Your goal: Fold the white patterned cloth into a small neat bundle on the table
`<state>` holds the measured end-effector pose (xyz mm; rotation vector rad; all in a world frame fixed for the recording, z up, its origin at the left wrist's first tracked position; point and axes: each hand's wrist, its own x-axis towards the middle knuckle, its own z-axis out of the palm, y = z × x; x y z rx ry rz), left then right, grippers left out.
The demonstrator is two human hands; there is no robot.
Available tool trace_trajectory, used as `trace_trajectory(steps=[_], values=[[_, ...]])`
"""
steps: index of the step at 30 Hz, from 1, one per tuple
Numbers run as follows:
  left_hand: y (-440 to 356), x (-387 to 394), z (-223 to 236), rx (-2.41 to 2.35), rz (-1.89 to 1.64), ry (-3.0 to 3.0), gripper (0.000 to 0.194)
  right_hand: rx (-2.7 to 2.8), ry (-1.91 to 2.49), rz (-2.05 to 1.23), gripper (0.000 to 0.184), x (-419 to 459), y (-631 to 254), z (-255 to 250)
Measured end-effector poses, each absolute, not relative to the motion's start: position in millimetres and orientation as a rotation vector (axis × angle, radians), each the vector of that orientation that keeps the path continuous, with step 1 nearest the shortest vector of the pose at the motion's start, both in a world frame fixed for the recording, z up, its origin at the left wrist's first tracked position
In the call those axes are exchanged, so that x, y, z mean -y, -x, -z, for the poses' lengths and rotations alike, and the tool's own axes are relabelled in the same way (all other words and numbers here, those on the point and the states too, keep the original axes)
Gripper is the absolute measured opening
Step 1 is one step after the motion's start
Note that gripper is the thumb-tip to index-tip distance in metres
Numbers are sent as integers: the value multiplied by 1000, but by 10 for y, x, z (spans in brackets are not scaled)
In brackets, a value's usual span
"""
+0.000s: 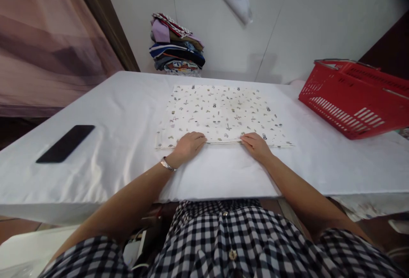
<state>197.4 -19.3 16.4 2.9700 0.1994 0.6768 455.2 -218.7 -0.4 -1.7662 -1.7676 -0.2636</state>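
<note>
Our cloth [222,109] lies flat on the table [211,175] straight ahead of us, its long axis running left to right and its near edge right at our fingers, so neither hand is clearly the closer. With fingers drawn in rather than spread, our left hand [190,145] grips that edge left of its middle and our right hand [256,146] pinches it right of the middle, the two well apart with a stretch of hem between them.
</note>
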Motion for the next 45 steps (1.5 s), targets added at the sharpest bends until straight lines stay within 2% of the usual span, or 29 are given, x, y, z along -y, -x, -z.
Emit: trace_trajectory(steps=[8,15,29,45], values=[[-2106,188,-190,-118,-575,-2995,26,1792,1763,276,23,2195,-4546,2],[-2142,189,-158,-140,-657,-2971,26,1738,1813,302,19,2208,-4567,65],[-2134,230,-172,-21,-553,-3018,30,1910,1796,352,25,2195,-4586,71],[-2280,381,-251,-12,-563,-3063,32,1940,1940,362,22,2132,-4478,19]])
